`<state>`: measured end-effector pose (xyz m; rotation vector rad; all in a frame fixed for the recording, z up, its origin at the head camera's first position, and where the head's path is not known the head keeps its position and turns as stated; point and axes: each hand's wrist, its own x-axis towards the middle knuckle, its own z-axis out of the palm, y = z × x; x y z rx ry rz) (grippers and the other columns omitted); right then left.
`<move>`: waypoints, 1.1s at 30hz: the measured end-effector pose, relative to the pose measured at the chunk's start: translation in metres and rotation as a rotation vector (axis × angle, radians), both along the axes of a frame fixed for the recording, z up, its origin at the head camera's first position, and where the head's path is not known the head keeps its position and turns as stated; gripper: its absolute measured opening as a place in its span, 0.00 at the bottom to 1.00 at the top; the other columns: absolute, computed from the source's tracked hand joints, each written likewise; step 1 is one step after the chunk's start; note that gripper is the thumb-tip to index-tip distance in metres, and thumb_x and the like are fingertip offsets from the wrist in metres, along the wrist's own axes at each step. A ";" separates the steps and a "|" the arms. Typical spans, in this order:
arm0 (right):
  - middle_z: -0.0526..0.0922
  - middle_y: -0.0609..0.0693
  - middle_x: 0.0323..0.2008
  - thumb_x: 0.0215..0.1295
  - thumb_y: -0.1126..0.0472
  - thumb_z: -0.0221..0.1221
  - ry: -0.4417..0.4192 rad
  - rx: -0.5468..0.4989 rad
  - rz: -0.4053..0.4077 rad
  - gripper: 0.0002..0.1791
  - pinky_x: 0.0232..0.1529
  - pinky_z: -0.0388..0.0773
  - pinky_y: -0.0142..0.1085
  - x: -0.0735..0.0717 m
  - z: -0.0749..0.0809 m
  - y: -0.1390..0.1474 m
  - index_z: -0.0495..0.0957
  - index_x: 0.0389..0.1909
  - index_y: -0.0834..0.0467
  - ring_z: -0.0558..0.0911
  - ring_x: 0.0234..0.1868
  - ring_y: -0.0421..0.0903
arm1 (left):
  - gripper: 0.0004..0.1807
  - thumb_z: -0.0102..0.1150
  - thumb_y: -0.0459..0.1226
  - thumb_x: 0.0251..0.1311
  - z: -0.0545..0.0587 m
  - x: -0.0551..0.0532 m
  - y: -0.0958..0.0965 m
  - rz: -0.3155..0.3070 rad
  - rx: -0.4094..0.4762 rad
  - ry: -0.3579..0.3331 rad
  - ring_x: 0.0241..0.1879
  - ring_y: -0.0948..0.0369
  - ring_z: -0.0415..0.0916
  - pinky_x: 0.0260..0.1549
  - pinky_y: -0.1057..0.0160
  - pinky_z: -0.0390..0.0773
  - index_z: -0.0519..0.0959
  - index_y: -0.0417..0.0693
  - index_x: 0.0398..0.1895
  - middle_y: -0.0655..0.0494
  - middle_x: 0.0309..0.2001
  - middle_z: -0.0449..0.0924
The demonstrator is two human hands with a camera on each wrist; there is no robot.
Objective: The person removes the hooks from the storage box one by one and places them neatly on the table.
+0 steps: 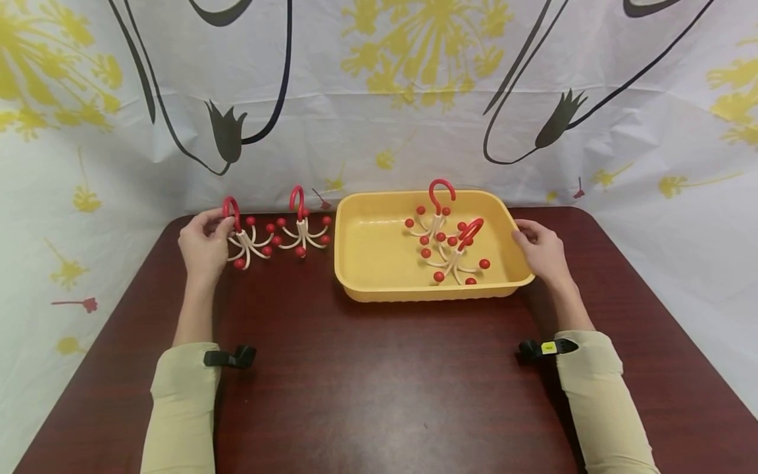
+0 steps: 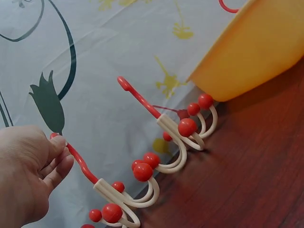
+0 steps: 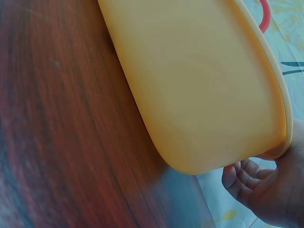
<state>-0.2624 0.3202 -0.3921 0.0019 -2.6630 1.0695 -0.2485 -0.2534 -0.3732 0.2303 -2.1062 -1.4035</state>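
My left hand pinches the red hook of an octopus-style hanger with cream curved arms tipped in red balls. Its arms hang close over the table at the far left. Just to its right stands a second hanger of the same kind, hook up. Two more, a rear hanger and a front hanger, sit in the right half of the yellow tray. At the tray's right end, my right hand grips the rim, its fingers curled beneath the edge.
The dark reddish-brown table runs toward me in front of the tray. Behind the tray and hangers hangs a pale patterned curtain with yellow and dark flower shapes, close to the table's back edge.
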 end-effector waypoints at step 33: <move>0.83 0.64 0.46 0.77 0.53 0.52 -0.018 -0.008 -0.007 0.23 0.38 0.70 0.25 -0.001 0.000 0.001 0.76 0.63 0.64 0.76 0.40 0.44 | 0.17 0.65 0.40 0.66 0.025 0.015 0.003 0.010 0.000 0.075 0.33 0.72 0.76 0.37 0.76 0.74 0.83 0.35 0.51 0.71 0.33 0.78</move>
